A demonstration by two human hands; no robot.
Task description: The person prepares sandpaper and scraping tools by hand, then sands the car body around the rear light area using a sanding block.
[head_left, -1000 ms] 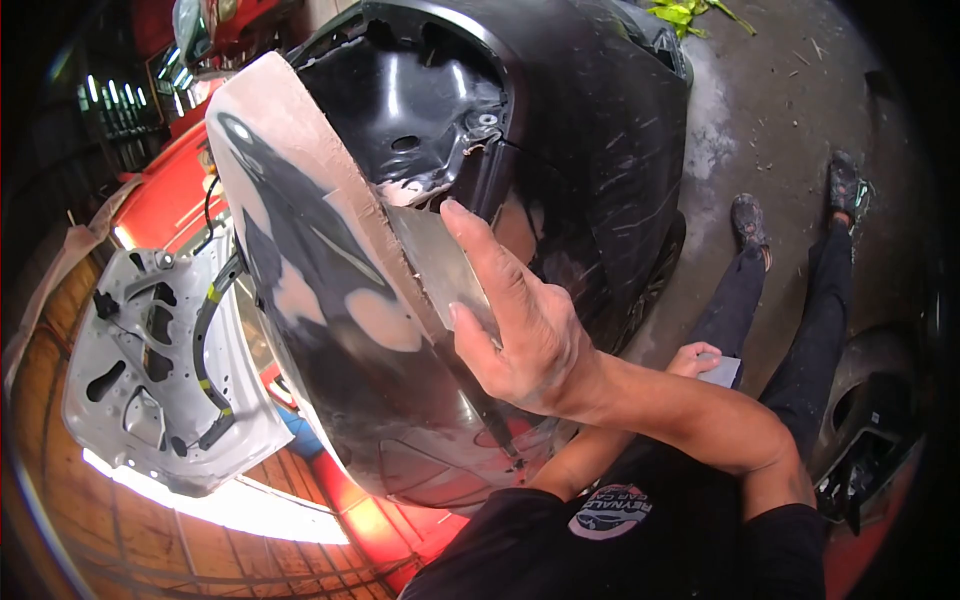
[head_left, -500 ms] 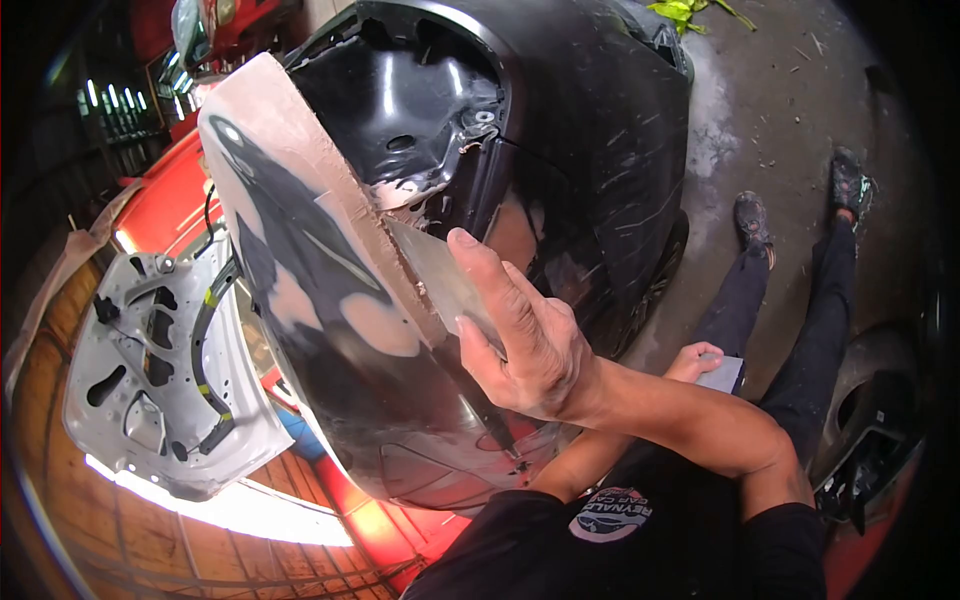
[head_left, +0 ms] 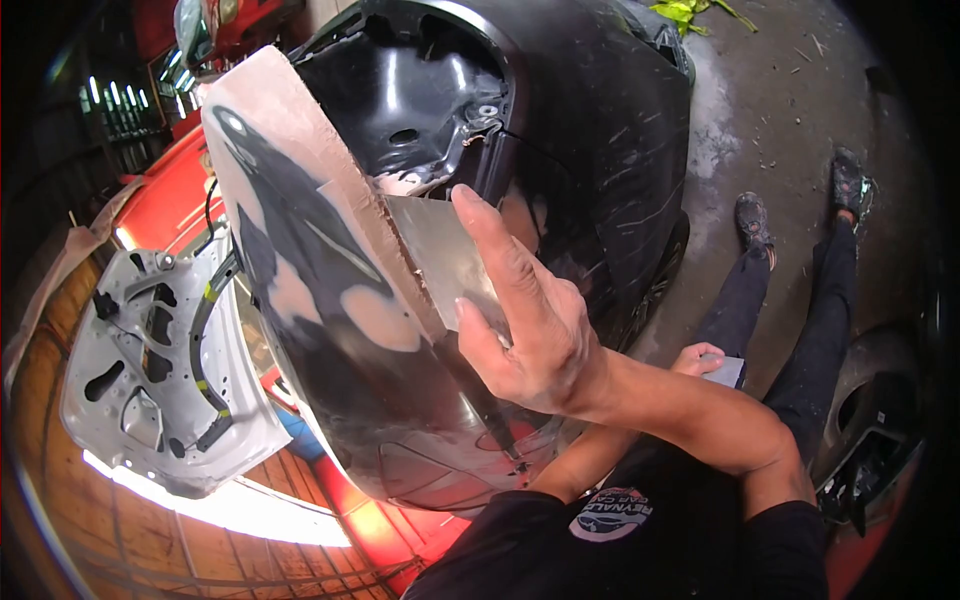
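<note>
My right hand (head_left: 535, 335) reaches across to the car's body panel (head_left: 330, 250), its index finger and thumb on a flat grey spreader (head_left: 430, 245). The spreader's edge lies against the pinkish filler (head_left: 365, 215) along the panel's raised edge. More filler patches mark the dark, glossy panel. Lower right, my left hand (head_left: 697, 360) is closed on a flat grey piece (head_left: 727, 372) near my thigh; its fingers are partly hidden.
Beyond the panel edge is a black cavity (head_left: 400, 90), with a black bumper (head_left: 600, 130) beside it. A pale perforated panel (head_left: 150, 370) stands at left. My shoes (head_left: 750, 218) are on the concrete floor (head_left: 780, 90). Dark parts (head_left: 870, 440) lie at lower right.
My right hand and the spreader have moved slightly up along the panel edge since half a second ago. The view has shifted a little. My left hand looks almost unmoved.
</note>
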